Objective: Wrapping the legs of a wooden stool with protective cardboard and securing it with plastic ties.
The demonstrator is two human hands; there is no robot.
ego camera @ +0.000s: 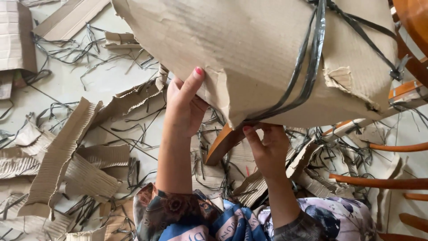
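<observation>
Cardboard-wrapped bundle [249, 49] held up close under the head camera, filling top of view; long axis running roughly left to right, lower edge tilted down toward centre. Bound by 2 or more black plastic straps [312, 58] crossing near right end. Wrapping torn along lower edge.

Left hand [183, 105] at torn lower-left edge, thumb pressed on outer face, fingers curled behind cardboard. Right hand [267, 149] beneath lowest corner, fingers closed on edge where straps pass under.

Floor [84, 80] below littered with torn cardboard strips [58, 165] and cut strap ends. Orange wooden chair frame [392, 147] at right.
</observation>
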